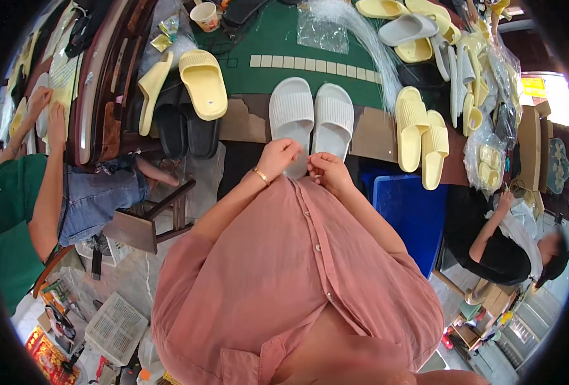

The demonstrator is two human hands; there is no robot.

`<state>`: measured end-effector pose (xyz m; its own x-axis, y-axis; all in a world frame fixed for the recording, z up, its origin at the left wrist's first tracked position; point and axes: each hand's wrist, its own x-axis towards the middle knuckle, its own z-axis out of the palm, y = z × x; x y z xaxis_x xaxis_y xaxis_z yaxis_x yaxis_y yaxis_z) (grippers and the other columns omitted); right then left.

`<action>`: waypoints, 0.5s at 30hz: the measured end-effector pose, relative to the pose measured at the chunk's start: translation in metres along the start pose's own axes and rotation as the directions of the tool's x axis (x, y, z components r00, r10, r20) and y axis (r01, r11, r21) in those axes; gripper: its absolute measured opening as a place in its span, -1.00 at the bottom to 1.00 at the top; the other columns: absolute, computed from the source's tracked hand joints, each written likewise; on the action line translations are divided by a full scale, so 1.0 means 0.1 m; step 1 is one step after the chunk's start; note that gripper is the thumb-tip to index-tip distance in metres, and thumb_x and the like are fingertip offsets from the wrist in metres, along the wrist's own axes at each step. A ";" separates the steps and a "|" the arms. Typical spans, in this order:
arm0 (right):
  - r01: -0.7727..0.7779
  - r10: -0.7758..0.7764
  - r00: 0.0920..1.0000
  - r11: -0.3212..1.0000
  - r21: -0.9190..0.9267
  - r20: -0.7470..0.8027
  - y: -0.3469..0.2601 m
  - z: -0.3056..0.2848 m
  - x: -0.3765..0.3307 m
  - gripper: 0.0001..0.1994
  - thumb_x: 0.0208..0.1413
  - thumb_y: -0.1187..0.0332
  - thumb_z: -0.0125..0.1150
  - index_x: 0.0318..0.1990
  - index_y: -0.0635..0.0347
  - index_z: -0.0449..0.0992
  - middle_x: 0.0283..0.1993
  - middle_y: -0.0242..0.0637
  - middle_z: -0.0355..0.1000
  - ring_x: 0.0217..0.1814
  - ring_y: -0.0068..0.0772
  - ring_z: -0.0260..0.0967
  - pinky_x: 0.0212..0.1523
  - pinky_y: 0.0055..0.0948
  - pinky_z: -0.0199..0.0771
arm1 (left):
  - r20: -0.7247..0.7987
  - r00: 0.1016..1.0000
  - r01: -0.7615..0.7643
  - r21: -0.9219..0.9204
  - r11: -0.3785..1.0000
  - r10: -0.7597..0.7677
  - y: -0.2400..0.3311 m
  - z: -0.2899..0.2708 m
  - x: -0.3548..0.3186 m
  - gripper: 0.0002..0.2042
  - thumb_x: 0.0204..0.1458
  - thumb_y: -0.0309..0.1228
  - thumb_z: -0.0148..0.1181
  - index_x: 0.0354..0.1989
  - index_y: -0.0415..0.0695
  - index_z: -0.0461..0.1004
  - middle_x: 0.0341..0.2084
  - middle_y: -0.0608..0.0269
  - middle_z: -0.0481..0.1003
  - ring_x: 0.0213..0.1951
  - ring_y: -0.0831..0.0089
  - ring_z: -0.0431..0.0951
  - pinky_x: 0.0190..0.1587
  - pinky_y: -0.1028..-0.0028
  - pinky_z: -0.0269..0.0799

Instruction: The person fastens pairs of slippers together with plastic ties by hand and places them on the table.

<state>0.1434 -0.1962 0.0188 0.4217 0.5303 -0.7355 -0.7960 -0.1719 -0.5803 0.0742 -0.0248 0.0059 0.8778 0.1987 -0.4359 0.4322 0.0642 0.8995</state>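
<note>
Right at the near edge of the table [374,131], a pair of white slides [311,119] lies side by side, soles down and touching along their inner sides, heels toward the person. The left hand [278,157] rests on the heel of the left slide with fingers curled over it, grasping that heel; the right hand [326,170] sits just beside it at the heel of the right slide, fingers bunched, though whether it pinches the slide or something small cannot be told. Open room is scant: a bare strip of brown tabletop lies to either side of the pair, and beyond it a green mat [278,38] with a row of pale tiles [316,64]. Left of the pair a yellow slide [204,83] overhangs black slides [185,128]; to the right two yellow slides [421,138] lie together near the edge. A paper cup [205,16] stands at the far side. Clear plastic bags [355,32] spread across the mat, and another clear bag [490,160] at the right holds yellow slides. A blue bin [413,205] stands below the table edge, and a wooden stool [149,221] stands to the left.
</note>
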 end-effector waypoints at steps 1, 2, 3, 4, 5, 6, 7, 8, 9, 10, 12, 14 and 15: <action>-0.026 0.025 1.000 0.992 -0.123 -0.011 0.00 -0.01 -0.05 -0.88 0.07 0.37 0.04 -0.40 0.19 0.45 -0.54 -0.41 0.38 -0.60 -0.61 0.25 -0.63 -0.62 0.22 | 0.011 1.000 0.004 0.130 0.992 -0.006 0.01 -0.01 -0.05 -0.76 0.03 -0.33 0.01 -0.48 -0.23 0.52 -0.70 0.36 0.41 -0.65 0.66 0.32 -0.58 0.62 0.23; -0.053 0.049 0.999 0.968 -0.244 -0.023 0.00 -0.02 -0.09 -0.86 0.06 0.38 0.01 -0.44 0.21 0.46 -0.59 -0.40 0.37 -0.67 -0.61 0.23 -0.70 -0.62 0.18 | 0.017 1.000 0.012 0.128 0.992 -0.014 -0.05 -0.01 -0.09 -0.76 0.03 -0.33 0.01 -0.48 -0.23 0.52 -0.70 0.36 0.41 -0.65 0.66 0.32 -0.58 0.62 0.23; -0.060 0.055 0.998 0.969 -0.240 -0.028 0.00 -0.02 -0.13 -0.86 0.06 0.38 0.01 -0.44 0.21 0.46 -0.59 -0.40 0.37 -0.67 -0.61 0.23 -0.70 -0.62 0.18 | 0.080 0.994 0.052 0.238 0.970 -0.073 -0.10 -0.03 -0.12 -0.76 0.00 -0.33 0.01 -0.50 -0.23 0.52 -0.69 0.30 0.44 -0.64 0.62 0.37 -0.56 0.58 0.28; -0.145 0.135 0.989 0.934 -0.326 -0.054 -0.01 -0.03 -0.15 -0.84 0.02 0.37 0.00 -0.49 0.20 0.47 -0.63 -0.40 0.36 -0.72 -0.61 0.21 -0.75 -0.61 0.12 | 0.135 0.981 0.082 0.347 0.934 -0.136 -0.15 -0.03 -0.14 -0.76 -0.02 -0.33 0.02 -0.51 -0.24 0.52 -0.69 0.25 0.47 -0.62 0.57 0.42 -0.53 0.54 0.32; -0.228 0.211 0.974 0.884 -0.407 -0.086 -0.01 -0.04 -0.17 -0.83 -0.01 0.36 -0.01 -0.53 0.19 0.47 -0.67 -0.39 0.34 -0.77 -0.62 0.18 -0.80 -0.61 0.05 | 0.137 0.980 0.087 0.345 0.934 -0.142 -0.18 -0.03 -0.16 -0.76 -0.02 -0.33 0.02 -0.51 -0.24 0.52 -0.69 0.25 0.47 -0.62 0.57 0.42 -0.53 0.54 0.32; -0.233 0.216 0.972 0.884 -0.405 -0.089 -0.01 -0.05 -0.18 -0.83 -0.01 0.36 -0.01 -0.53 0.19 0.47 -0.67 -0.39 0.34 -0.77 -0.62 0.18 -0.80 -0.61 0.05 | 0.152 0.976 0.083 0.389 0.917 -0.153 -0.20 -0.03 -0.19 -0.75 -0.04 -0.32 0.02 -0.52 -0.26 0.52 -0.66 0.20 0.49 -0.59 0.51 0.47 -0.50 0.51 0.36; -0.294 0.282 0.955 0.848 -0.440 -0.095 -0.01 -0.07 -0.18 -0.82 -0.03 0.34 -0.01 -0.55 0.19 0.46 -0.69 -0.39 0.34 -0.78 -0.61 0.17 -0.81 -0.61 0.04 | 0.166 0.972 0.078 0.432 0.899 -0.164 -0.22 -0.03 -0.21 -0.74 -0.06 -0.32 0.02 -0.53 -0.27 0.52 -0.64 0.15 0.51 -0.55 0.45 0.51 -0.46 0.47 0.39; -0.353 0.347 0.932 0.806 -0.476 -0.104 0.00 -0.08 -0.18 -0.80 -0.05 0.33 -0.02 -0.58 0.20 0.46 -0.70 -0.38 0.34 -0.79 -0.60 0.17 -0.82 -0.60 0.03 | 0.167 0.971 0.082 0.430 0.899 -0.168 -0.25 -0.03 -0.22 -0.74 -0.06 -0.32 0.02 -0.53 -0.27 0.52 -0.64 0.15 0.51 -0.55 0.45 0.51 -0.46 0.47 0.39; -0.357 0.351 0.931 0.804 -0.475 -0.105 0.01 -0.09 -0.15 -0.80 -0.05 0.33 -0.02 -0.58 0.20 0.46 -0.70 -0.38 0.34 -0.79 -0.60 0.17 -0.82 -0.60 0.03 | 0.161 0.975 0.066 0.445 0.893 -0.152 -0.28 -0.04 -0.21 -0.74 -0.08 -0.32 0.01 -0.52 -0.27 0.53 -0.62 0.13 0.52 -0.53 0.42 0.52 -0.43 0.45 0.41; -0.389 0.392 0.915 0.794 -0.467 -0.097 0.04 -0.11 -0.12 -0.80 -0.06 0.32 -0.01 -0.57 0.20 0.46 -0.71 -0.38 0.33 -0.80 -0.59 0.15 -0.83 -0.60 0.01 | 0.155 0.979 0.050 0.460 0.887 -0.136 -0.30 -0.05 -0.21 -0.74 -0.10 -0.32 0.01 -0.52 -0.28 0.53 -0.60 0.11 0.53 -0.51 0.39 0.54 -0.41 0.43 0.42; -0.425 0.434 0.896 0.781 -0.457 -0.091 0.04 -0.12 -0.06 -0.80 -0.06 0.31 -0.01 -0.57 0.21 0.46 -0.71 -0.38 0.33 -0.82 -0.58 0.14 -0.84 -0.59 -0.01 | 0.142 0.977 0.078 0.467 0.881 -0.162 -0.29 -0.09 -0.23 -0.74 -0.12 -0.32 0.01 -0.54 -0.28 0.53 -0.61 0.12 0.52 -0.52 0.39 0.53 -0.42 0.44 0.41; -0.447 0.476 0.878 0.772 -0.453 -0.055 0.02 -0.10 -0.01 -0.79 -0.06 0.31 -0.02 -0.58 0.21 0.46 -0.72 -0.37 0.33 -0.82 -0.57 0.13 -0.84 -0.58 -0.02 | 0.132 0.974 0.102 0.476 0.874 -0.186 -0.23 -0.15 -0.29 -0.75 -0.14 -0.33 0.01 -0.57 -0.27 0.52 -0.63 0.13 0.51 -0.54 0.39 0.52 -0.43 0.44 0.40; -0.430 0.462 0.886 0.790 -0.437 -0.038 0.00 -0.07 0.00 -0.80 -0.09 0.30 0.02 -0.60 0.21 0.46 -0.72 -0.37 0.32 -0.82 -0.58 0.13 -0.84 -0.56 -0.04 | 0.117 0.972 0.132 0.450 0.883 -0.204 -0.17 -0.19 -0.33 -0.75 -0.16 -0.31 0.00 -0.57 -0.24 0.53 -0.62 0.11 0.52 -0.51 0.31 0.53 -0.39 0.40 0.41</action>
<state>0.1465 -0.2020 0.0159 0.0227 0.3586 -0.9332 -0.6202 -0.7270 -0.2945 0.0341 -0.0136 0.0050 0.7889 0.0654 -0.6110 0.5902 -0.3575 0.7238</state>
